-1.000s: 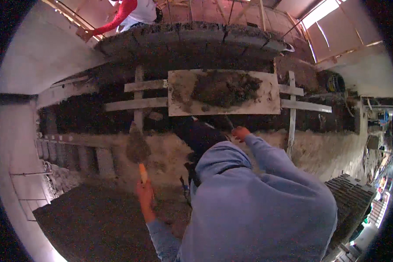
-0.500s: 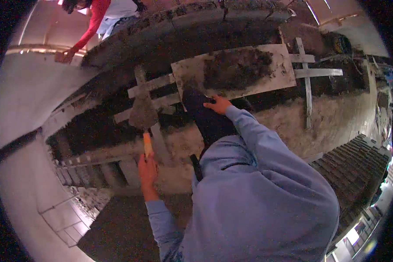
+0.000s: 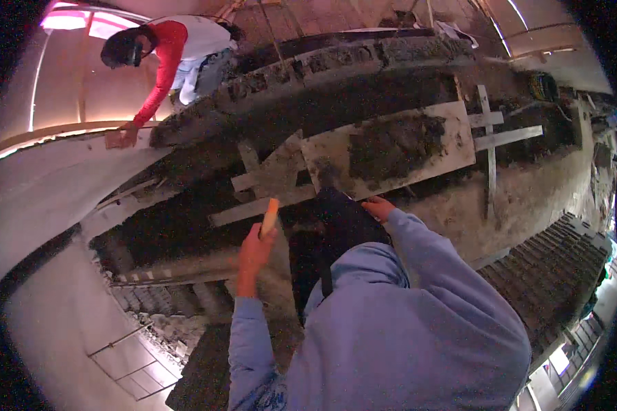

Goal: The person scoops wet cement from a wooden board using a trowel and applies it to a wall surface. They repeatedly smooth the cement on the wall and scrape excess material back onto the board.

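While the left grip point(image 3: 256, 251) is closed around the trowel point(image 3: 279, 177), which points forward and slightly right, the smeared board point(image 3: 458, 140) lies ahead-right, nearer the right grip point(image 3: 378, 207), whose hold cannot be made out.

So the leg point(image 3: 346, 222) sits smack between the left hand point(image 3: 256, 248) and right hand point(image 3: 377, 207), no straight shot across down there. Trowel point(image 3: 281, 164) takes up the spot by the board's point(image 3: 461, 146) left end, with a plank point(image 3: 243, 211) crossing there too. Mortar point(image 3: 397, 147) hogs the middle of the board, though the right end's got a bare bit to pass over. Beyond that, crossed planks point(image 3: 517, 136) get in the way. Dark strip before the wall point(image 3: 322, 67) looks open, can't tell how deep.
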Demonstrator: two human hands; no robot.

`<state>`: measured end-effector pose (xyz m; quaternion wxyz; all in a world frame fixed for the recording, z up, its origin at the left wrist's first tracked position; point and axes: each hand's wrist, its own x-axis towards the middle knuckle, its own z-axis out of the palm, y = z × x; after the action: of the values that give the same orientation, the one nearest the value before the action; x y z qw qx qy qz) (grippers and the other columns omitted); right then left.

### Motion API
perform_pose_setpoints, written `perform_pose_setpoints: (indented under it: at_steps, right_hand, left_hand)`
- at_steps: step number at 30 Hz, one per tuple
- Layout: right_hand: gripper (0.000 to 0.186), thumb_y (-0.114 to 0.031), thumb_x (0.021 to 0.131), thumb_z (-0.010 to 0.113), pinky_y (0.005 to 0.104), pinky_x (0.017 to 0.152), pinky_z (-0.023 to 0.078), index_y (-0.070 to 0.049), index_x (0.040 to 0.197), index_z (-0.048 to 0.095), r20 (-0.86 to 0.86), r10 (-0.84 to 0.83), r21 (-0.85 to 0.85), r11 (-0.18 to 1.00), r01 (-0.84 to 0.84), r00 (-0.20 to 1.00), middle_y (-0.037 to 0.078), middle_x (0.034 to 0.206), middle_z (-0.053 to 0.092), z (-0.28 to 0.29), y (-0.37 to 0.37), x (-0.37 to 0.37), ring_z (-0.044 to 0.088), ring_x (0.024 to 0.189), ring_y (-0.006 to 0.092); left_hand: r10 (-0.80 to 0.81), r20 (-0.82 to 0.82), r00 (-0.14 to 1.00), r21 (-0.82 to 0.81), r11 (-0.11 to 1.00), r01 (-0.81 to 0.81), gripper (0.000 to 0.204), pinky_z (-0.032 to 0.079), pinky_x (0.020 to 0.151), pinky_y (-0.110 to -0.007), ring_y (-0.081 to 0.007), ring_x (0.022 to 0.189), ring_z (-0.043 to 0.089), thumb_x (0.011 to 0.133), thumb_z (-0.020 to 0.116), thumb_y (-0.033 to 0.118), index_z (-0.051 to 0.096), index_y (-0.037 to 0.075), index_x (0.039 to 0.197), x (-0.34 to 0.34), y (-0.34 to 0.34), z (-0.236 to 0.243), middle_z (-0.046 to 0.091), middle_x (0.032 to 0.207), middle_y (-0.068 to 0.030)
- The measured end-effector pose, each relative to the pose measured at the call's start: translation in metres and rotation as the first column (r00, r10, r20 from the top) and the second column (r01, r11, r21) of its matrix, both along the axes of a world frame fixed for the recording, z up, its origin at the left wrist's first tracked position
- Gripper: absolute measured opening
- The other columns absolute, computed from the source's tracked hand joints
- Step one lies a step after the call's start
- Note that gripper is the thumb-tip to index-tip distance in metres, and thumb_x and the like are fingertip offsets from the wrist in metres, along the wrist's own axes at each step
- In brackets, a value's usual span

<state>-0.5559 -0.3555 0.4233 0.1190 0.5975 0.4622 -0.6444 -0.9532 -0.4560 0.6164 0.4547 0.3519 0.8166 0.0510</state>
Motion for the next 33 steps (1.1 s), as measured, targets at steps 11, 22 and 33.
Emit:
perform_pose_setpoints:
  at_steps: [11, 22, 33]
  right_hand:
    - [0.038, -0.04, 0.092, 0.062, 0.0516, 0.07, 0.056, -0.011, 0.116, 0.061, 0.361, 0.346, 0.561, 0.661, -0.498, 0.866, 0.005, 0.115, 0.063, -0.084, 0.02, 0.115, 0.059, 0.109, 0.0238]
    - [0.056, -0.048, 0.087, 0.068, 0.044, 0.08, 0.053, -0.01, 0.127, 0.057, 0.091, -0.677, 0.309, 0.716, 0.626, 0.73, 0.014, 0.115, 0.064, 0.006, -0.108, -0.082, 0.062, 0.104, 0.0272]
    - [0.081, -0.06, 0.081, 0.066, 0.046, 0.102, 0.044, -0.01, 0.142, 0.047, 0.291, -0.633, 0.171, 0.772, 0.612, 0.717, 0.024, 0.135, 0.052, 0.03, -0.102, -0.119, 0.056, 0.117, 0.0397]
  left_hand:
    - [-0.059, 0.233, 0.971, 0.022, 0.998, 0.056, 0.048, 0.048, 0.067, -0.039, -0.0208, 0.071, 0.062, 0.09, 0.066, 0.038, 0.059, 0.0, 0.118, -0.093, 0.068, -0.031, 0.064, 0.081, -0.0115]
    - [-0.497, 0.042, 0.867, 0.002, 0.868, 0.497, 0.044, 0.049, 0.079, -0.046, -0.0381, 0.094, 0.067, 0.087, 0.068, 0.037, 0.056, 0.004, 0.114, -0.158, 0.175, -0.048, 0.068, 0.1, -0.0205]
    - [-0.358, 0.296, 0.886, -0.201, 0.883, 0.424, 0.034, 0.049, 0.053, -0.034, -0.0144, 0.064, 0.058, 0.087, 0.071, 0.025, 0.055, 0.001, 0.107, 0.005, 0.226, -0.095, 0.058, 0.078, -0.0063]
